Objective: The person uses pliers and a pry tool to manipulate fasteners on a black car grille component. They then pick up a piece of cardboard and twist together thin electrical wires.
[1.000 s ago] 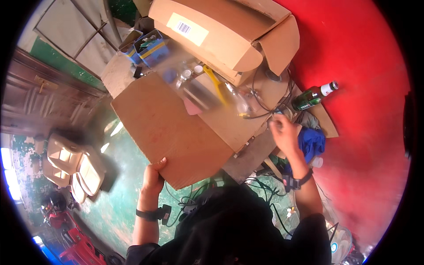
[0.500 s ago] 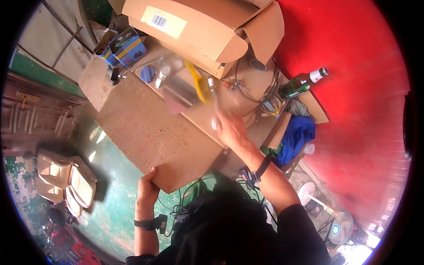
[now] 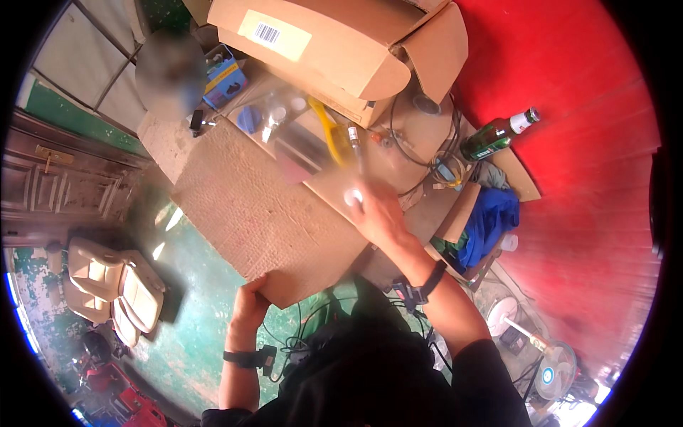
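Note:
My left hand (image 3: 252,302) grips the near corner of a flat brown cardboard sheet (image 3: 263,213), thumb on top. The sheet slants up and left to the cardboard-covered worktop. My right hand (image 3: 384,213) is closed over the sheet's right edge around a small white, round-ended thing (image 3: 353,195); its kind is not clear. Beyond the right hand stands out a thin tool with a silver and white end (image 3: 354,135); the hand blurs whether it is held. A yellow handle-like tool (image 3: 327,132) and a flat dark-and-pink piece (image 3: 299,156) lie beside it.
A large open cardboard box (image 3: 334,50) fills the back. A green glass bottle (image 3: 491,139) leans at the right, near a coiled cable (image 3: 448,171) and blue cloth (image 3: 491,220). A blue knob (image 3: 249,119) and blue bin (image 3: 226,78) sit back left. A fan (image 3: 555,370) stands lower right.
The whole view has shifted slightly to the right. The white thing at my right hand shows a rounder face now. My left hand keeps its hold on the cardboard.

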The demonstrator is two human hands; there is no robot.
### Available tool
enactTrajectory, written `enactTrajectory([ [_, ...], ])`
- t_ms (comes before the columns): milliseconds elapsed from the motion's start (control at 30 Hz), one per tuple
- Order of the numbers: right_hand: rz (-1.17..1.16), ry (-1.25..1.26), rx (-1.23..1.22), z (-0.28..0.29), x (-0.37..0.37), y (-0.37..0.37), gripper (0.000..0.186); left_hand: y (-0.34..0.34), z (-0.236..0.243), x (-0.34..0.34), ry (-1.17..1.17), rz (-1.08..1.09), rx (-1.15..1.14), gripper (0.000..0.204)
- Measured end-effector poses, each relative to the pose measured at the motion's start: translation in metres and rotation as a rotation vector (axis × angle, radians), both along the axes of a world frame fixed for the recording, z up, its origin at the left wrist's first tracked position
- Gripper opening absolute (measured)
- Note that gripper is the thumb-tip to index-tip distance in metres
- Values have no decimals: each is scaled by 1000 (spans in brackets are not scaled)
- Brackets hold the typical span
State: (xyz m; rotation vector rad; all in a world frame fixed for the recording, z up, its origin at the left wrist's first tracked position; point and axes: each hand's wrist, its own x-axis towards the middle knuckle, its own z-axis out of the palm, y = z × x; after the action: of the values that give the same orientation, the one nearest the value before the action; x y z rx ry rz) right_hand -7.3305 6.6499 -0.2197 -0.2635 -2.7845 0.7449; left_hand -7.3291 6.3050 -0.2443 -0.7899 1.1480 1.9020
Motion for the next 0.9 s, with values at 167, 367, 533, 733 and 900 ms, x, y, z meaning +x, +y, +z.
enactTrajectory([
  [167, 18, -59, 230, 7, -73, -38, 64, -5, -5, 4, 36, -73, 14, 35],
  [367, 104, 160, 499, -23, -101, -34, 38, -13, -13, 4, 33, -79, 33, 36],
  [533, 122, 62, 498, 1, -56, 0, 35, -22, -9, 1, 52, -165, 74, 37],
  [733, 184, 70, 467, 16, -3, 35, 35, -14, 8, -12, 63, -225, 141, 42],
  [900, 27, -73, 197, 35, 34, 21, 62, -2, 29, -28, 91, -256, 194, 47],
])
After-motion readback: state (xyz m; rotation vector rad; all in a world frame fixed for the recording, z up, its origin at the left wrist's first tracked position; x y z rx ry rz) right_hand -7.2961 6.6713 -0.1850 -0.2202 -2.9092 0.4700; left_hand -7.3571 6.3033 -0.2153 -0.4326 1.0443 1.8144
